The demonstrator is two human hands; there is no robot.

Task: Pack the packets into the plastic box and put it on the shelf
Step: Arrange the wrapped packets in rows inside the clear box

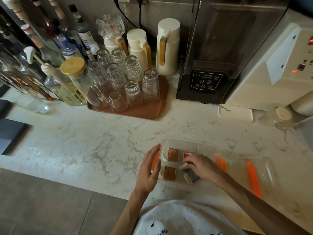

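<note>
Hands at the plastic box: left hand open against its left wall, right hand inside (nearer), fingers closed on a packet; lid lies right.

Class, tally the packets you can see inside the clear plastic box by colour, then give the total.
Brown packets: 2
Red packet: 1, partly hidden by the right hand
Dark grey packets: 2, one under the hand
Total: 5 in the clear plastic box

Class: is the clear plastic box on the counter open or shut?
Open: the plastic box has no lid on; its lid lies beside it.
</note>
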